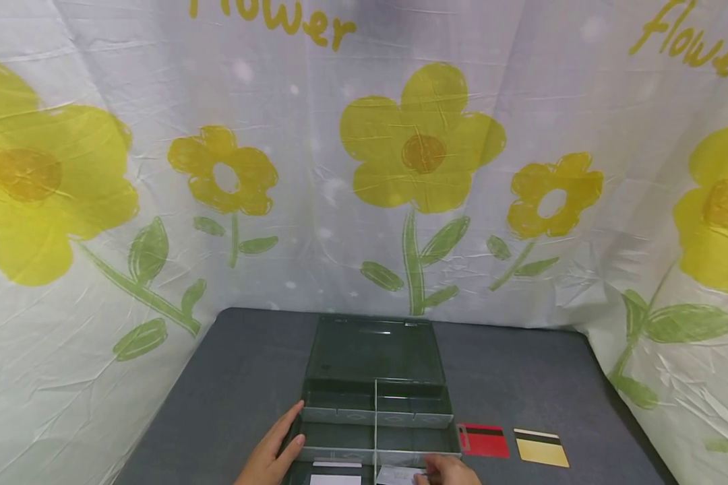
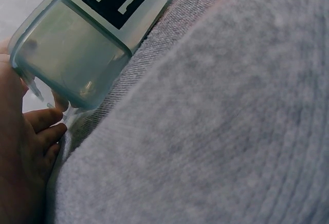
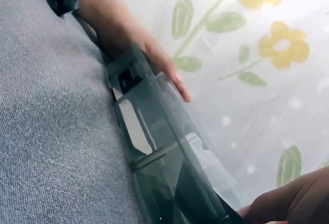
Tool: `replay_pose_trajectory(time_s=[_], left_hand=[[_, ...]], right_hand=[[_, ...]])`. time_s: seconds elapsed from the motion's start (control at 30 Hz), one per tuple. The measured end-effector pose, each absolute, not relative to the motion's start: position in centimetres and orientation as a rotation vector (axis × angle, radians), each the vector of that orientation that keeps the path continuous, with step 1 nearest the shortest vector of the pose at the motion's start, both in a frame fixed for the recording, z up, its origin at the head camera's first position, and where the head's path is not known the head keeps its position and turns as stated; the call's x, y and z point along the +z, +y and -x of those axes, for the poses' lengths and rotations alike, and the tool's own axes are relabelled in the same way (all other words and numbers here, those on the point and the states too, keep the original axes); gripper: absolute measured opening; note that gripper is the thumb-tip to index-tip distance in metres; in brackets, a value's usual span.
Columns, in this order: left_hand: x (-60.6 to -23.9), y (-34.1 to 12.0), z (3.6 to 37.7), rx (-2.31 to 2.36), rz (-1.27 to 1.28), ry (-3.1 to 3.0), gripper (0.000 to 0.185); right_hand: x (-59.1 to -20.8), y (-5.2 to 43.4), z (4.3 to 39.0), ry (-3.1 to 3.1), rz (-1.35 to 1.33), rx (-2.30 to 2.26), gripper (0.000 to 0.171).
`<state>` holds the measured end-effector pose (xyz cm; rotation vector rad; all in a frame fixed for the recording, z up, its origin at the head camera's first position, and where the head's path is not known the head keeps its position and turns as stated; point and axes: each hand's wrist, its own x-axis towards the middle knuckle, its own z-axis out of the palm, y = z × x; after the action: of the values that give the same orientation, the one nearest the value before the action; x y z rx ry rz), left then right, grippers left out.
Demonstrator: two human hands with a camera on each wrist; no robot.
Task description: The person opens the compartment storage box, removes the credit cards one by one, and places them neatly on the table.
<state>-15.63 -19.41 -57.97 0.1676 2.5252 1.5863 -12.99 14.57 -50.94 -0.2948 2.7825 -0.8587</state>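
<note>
You have one clear grey-green box (image 1: 376, 404) open on the grey desk (image 1: 218, 404), its lid (image 1: 373, 350) laid back on the far side, toward the flowered curtain (image 1: 364, 168). The box is split into compartments by a middle divider and cross walls; six show in the head view. The four farther from you look bare, and the two nearest you each hold one white card, the left white card (image 1: 336, 475) and the right white card (image 1: 397, 475), both cut off by the bottom edge of the picture. Two more cards lie flat on the desk just right of the box: one red card (image 1: 484, 440) with a dark stripe, beside the box, and one yellow card (image 1: 541, 447) with a dark stripe, beyond the red one and apart from it. Your left hand (image 1: 276, 455) lies against the box's left wall with fingers nearly straight and the thumb over the rim, steadying it without closing around it. Your right hand (image 1: 451, 471) is at the box's near right compartment, its grip pinched on the right white card; most of that hand is out of frame, so the fingers are hard to make out.
</note>
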Motion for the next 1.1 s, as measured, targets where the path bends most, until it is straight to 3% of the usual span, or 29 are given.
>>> replay_pose_trajectory(time_s=[0.27, 0.37, 0.5, 0.6, 0.73, 1.1], left_hand=[[-57.6, -19.5, 15.5, 1.619, -0.160, 2.450, 0.061], [-57.6, -19.5, 15.5, 1.623, -0.156, 2.464, 0.061], [-57.9, -19.4, 15.5, 1.616, -0.160, 2.496, 0.061], [-57.9, -19.4, 15.5, 1.602, -0.161, 2.497, 0.062], [-57.9, -19.3, 15.6, 1.593, -0.154, 2.496, 0.062], [-58.1, -19.3, 15.6, 1.585, -0.157, 2.547, 0.062]], right_hand=[[-50.4, 13.5, 11.5, 2.777, 0.116, -1.100, 0.032], [-50.2, 12.9, 11.0, 2.838, 0.088, -1.158, 0.023], [-50.6, 12.5, 11.1, 3.052, 0.317, -1.232, 0.011], [-51.1, 12.6, 11.1, 3.073, 0.534, -1.350, 0.013], [-51.1, 12.9, 11.1, 2.898, 0.558, -1.452, 0.021], [-50.5, 12.8, 12.4, 2.321, 0.093, -1.611, 0.067]])
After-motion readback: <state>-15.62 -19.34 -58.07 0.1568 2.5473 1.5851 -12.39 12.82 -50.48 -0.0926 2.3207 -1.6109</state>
